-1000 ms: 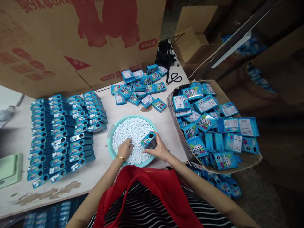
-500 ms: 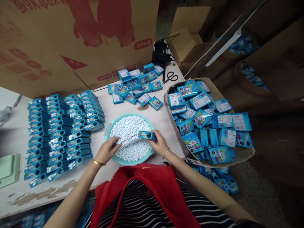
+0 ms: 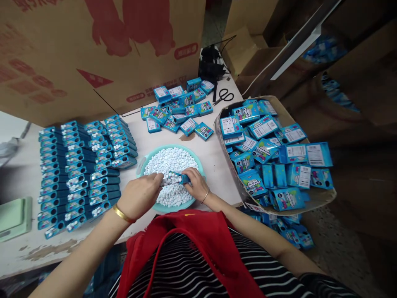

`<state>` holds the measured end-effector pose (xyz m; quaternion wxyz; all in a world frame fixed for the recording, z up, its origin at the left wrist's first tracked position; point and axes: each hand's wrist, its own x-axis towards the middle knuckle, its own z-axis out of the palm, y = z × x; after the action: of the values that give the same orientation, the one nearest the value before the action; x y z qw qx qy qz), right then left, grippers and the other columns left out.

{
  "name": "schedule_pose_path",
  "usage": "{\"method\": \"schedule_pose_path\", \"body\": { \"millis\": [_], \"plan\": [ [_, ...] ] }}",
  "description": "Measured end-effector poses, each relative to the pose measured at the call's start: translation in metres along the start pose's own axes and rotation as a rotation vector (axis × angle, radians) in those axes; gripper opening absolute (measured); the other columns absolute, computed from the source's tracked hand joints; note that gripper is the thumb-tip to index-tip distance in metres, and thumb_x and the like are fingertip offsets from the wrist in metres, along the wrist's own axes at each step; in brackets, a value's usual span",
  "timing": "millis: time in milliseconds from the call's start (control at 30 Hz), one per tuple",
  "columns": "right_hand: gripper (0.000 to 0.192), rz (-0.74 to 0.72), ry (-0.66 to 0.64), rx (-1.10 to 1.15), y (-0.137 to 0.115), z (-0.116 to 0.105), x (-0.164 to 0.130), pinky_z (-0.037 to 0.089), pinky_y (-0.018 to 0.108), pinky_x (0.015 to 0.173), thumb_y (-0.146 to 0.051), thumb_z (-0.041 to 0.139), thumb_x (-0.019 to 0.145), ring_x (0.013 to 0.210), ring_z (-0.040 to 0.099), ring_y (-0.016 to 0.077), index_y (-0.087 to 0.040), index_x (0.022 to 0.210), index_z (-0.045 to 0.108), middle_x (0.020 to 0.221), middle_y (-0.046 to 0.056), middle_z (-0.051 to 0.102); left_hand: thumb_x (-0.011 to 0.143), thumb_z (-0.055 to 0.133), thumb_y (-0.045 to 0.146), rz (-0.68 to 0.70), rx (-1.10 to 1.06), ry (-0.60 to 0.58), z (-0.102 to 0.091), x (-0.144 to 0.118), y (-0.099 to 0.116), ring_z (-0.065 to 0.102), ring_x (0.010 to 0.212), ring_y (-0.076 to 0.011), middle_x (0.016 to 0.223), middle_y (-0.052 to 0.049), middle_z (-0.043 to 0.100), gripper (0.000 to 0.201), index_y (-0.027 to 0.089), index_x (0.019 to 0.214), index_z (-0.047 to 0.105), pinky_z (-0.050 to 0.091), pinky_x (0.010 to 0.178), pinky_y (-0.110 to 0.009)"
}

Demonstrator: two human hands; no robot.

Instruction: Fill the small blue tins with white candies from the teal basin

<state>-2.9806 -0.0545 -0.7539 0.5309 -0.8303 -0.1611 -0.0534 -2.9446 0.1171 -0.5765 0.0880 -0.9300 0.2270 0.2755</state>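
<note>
A teal basin (image 3: 141,162) full of small white tablets (image 3: 169,160) sits in front of me on the table. My right hand (image 3: 194,184) holds a small blue box (image 3: 179,178) level over the tablets. My left hand (image 3: 140,195) is bunched at the box's open left end, where white tablets show. Whether the left fingers hold tablets is hidden. A gold bangle circles my left wrist.
Rows of filled blue boxes (image 3: 83,169) lie to the left. Loose blue boxes (image 3: 180,111) are piled behind the basin, with scissors (image 3: 225,97) and a black bundle beyond. A cardboard tray (image 3: 319,203) heaped with blue boxes overhangs the table's right edge. A big carton stands behind.
My left hand lifted out of the tablets and came to the box's open end. My right hand turned the box from upright to level and lowered it over the basin.
</note>
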Motion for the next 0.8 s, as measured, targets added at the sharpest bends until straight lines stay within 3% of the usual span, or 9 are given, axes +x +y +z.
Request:
{"method": "schedule_pose_path", "body": {
  "millis": [167, 300, 400, 467, 533, 667, 800],
  "plan": [
    [0.036, 0.015, 0.016, -0.009, 0.001, 0.002, -0.001, 0.045, 0.042, 0.092, -0.009, 0.047, 0.072, 0.102, 0.051, 0.0255, -0.018, 0.106, 0.053, 0.104, 0.011, 0.058, 0.087, 0.036, 0.013, 0.006, 0.089, -0.029, -0.019, -0.005, 0.020, 0.060, 0.079, -0.0246, 0.083, -0.008, 0.059, 0.023, 0.019, 0.092, 0.057, 0.045, 0.061, -0.033],
    [0.036, 0.019, 0.037, 0.040, 0.003, 0.002, -0.005, 0.046, 0.043, 0.091, -0.009, 0.047, 0.072, 0.101, 0.052, 0.0254, -0.018, 0.107, 0.052, 0.105, 0.011, 0.058, 0.090, 0.038, 0.020, -0.033, -0.003, 0.065, -0.006, -0.009, 0.001, 0.059, 0.086, -0.0241, 0.087, -0.007, 0.059, 0.019, 0.020, 0.095, 0.057, 0.047, 0.069, -0.034],
    [0.034, 0.076, 0.088, 0.104, 0.004, 0.000, -0.011, 0.046, 0.042, 0.091, -0.012, 0.050, 0.076, 0.101, 0.053, 0.0240, -0.020, 0.109, 0.051, 0.105, 0.010, 0.057, 0.092, 0.038, 0.026, -0.165, -0.145, 0.057, 0.027, -0.012, -0.029, 0.057, 0.098, -0.0227, 0.103, -0.009, 0.059, 0.022, 0.020, 0.106, 0.053, 0.046, 0.082, -0.035],
    [0.029, 0.128, 0.140, 0.153, 0.008, 0.000, -0.015, 0.047, 0.039, 0.089, -0.018, 0.055, 0.080, 0.100, 0.055, 0.0231, -0.020, 0.109, 0.050, 0.104, 0.008, 0.057, 0.092, 0.033, 0.019, -0.275, -0.204, -0.123, 0.058, -0.010, -0.046, 0.056, 0.103, -0.0245, 0.107, -0.012, 0.060, 0.024, 0.017, 0.105, 0.053, 0.045, 0.086, -0.037],
    [0.027, 0.193, 0.149, 0.186, 0.013, 0.000, -0.018, 0.047, 0.038, 0.088, -0.026, 0.058, 0.083, 0.099, 0.056, 0.0227, -0.021, 0.108, 0.052, 0.102, 0.007, 0.058, 0.089, 0.034, 0.013, -0.293, -0.224, -0.200, 0.092, -0.002, -0.054, 0.059, 0.101, -0.0245, 0.105, -0.012, 0.062, 0.024, 0.016, 0.099, 0.055, 0.046, 0.086, -0.038],
    [0.030, 0.269, 0.174, 0.216, 0.018, 0.001, -0.017, 0.048, 0.035, 0.085, -0.037, 0.063, 0.081, 0.095, 0.058, 0.0226, -0.021, 0.105, 0.054, 0.100, 0.007, 0.060, 0.089, 0.040, 0.018, -0.278, -0.328, -0.185, 0.146, 0.031, -0.036, 0.058, 0.108, -0.0211, 0.116, -0.008, 0.062, 0.024, 0.020, 0.107, 0.054, 0.045, 0.091, -0.033],
    [0.031, 0.366, 0.224, 0.253, 0.012, 0.001, -0.009, 0.051, 0.032, 0.078, -0.040, 0.064, 0.080, 0.087, 0.060, 0.0211, -0.020, 0.102, 0.054, 0.094, 0.005, 0.062, 0.085, 0.045, 0.018, -0.221, -0.434, -0.107, 0.170, 0.055, -0.014, 0.056, 0.114, -0.0184, 0.122, -0.005, 0.061, 0.032, 0.021, 0.116, 0.051, 0.042, 0.098, -0.029]
  ]
}}
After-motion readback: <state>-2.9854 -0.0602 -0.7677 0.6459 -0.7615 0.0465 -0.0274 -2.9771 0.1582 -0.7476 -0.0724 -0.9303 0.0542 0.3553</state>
